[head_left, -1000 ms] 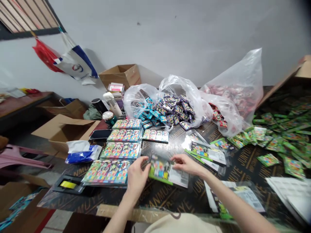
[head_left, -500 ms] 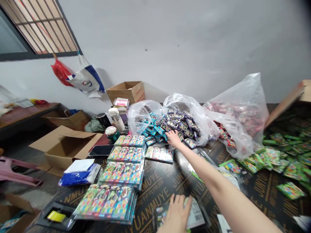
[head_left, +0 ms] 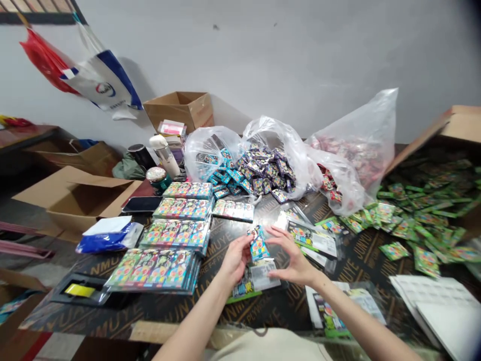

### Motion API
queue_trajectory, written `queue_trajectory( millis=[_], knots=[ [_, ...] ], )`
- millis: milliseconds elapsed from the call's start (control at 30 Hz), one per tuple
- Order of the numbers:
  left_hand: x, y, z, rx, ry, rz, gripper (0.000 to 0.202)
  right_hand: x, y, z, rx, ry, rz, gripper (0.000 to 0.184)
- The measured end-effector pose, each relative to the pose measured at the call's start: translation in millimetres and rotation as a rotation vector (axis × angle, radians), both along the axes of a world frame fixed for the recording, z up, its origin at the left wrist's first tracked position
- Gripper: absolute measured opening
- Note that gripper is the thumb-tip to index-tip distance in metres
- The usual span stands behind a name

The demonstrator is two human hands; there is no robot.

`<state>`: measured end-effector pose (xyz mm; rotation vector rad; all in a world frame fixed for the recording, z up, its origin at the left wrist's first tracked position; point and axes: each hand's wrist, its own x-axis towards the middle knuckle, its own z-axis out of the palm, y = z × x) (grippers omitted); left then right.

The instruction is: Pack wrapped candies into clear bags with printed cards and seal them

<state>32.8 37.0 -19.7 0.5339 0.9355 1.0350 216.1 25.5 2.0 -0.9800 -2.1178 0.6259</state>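
Observation:
My left hand (head_left: 235, 258) and my right hand (head_left: 291, 253) meet over the dark table (head_left: 376, 255), just in front of me. Between their fingertips stands a small blue card pack (head_left: 257, 243), pinched by the left thumb and fingers, with the right fingers curled close beside it. Under the hands lies a green-edged clear-sleeved packet (head_left: 255, 281). Behind them a clear plastic bag (head_left: 263, 150) spills several blue and purple packs (head_left: 259, 173).
Rows of filled sleeves (head_left: 176, 235) lie stacked at the left. Green packs (head_left: 417, 210) are scattered at the right beside a tipped carton (head_left: 451, 125). A bag of red packs (head_left: 353, 155), open cardboard boxes (head_left: 75, 195), a tissue pack (head_left: 108, 235), a tape dispenser (head_left: 80, 291) and white sheets (head_left: 439, 306) surround them.
My right hand has come back from the bag of packs with a small blue pack. My left hand has lifted off the sleeved packet and taken hold of the pack.

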Motion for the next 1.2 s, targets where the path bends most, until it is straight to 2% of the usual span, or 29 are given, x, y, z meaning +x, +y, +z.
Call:
queue_trajectory(
  millis=[133, 267, 367, 467, 533, 567, 700, 800, 967, 1000, 1067, 1133, 1200],
  knots=[
    [11.8, -12.8, 1.1, 0.077, 0.239, -0.140, 0.029, 15.7, -23.3, 4.6, -0.011, -0.115, -0.041, 0.085],
    [20.3, -25.4, 0.5, 0.213, 0.398, -0.232, 0.036, 18.8, -34.3, -0.7, -0.008, -0.104, -0.024, 0.079],
    [12.4, -33.3, -7.9, 0.501, 0.724, -0.310, 0.046, 27.0, -37.5, -12.1, 0.000, -0.068, -0.070, 0.075],
    [-0.5, -41.5, -23.1, 0.800, 1.207, -0.417, 0.081, 42.0, -35.4, -28.3, 0.011, -0.138, -0.132, 0.073],
    [-5.7, -46.0, -33.7, 0.866, 1.419, -0.523, 0.102, 50.7, -33.1, -39.7, 0.006, -0.209, -0.148, 0.072],
    [-7.1, -47.4, -38.3, 0.872, 1.474, -0.558, 0.104, 54.0, -32.4, -45.0, 0.003, -0.244, -0.153, 0.072],
    [-10.5, -47.1, -46.3, 0.920, 1.472, -0.556, 0.098, 59.8, -33.1, -58.0, -0.055, -0.299, -0.135, 0.075],
    [-14.0, -44.2, -44.1, 0.955, 1.401, -0.535, 0.098, 59.8, -34.2, -59.3, -0.144, -0.208, -0.021, 0.080],
    [-17.2, -41.0, -38.8, 0.994, 1.279, -0.603, 0.098, 53.6, -30.3, -57.2, -0.253, -0.106, 0.149, 0.090],
    [-18.1, -39.9, -38.0, 0.986, 1.271, -0.593, 0.098, 51.6, -30.5, -57.1, -0.250, -0.100, 0.121, 0.095],
    [-21.2, -36.9, -36.6, 0.949, 1.272, -0.535, 0.099, 47.2, -33.0, -56.9, -0.213, -0.080, -0.035, 0.100],
    [-25.5, -33.1, -35.7, 0.911, 1.277, -0.470, 0.099, 42.9, -35.7, -56.1, -0.193, -0.060, -0.147, 0.092],
    [-29.8, -29.5, -35.8, 0.892, 1.278, -0.441, 0.099, 39.3, -31.7, -54.5, -0.203, -0.070, -0.111, 0.074]
  ],
)
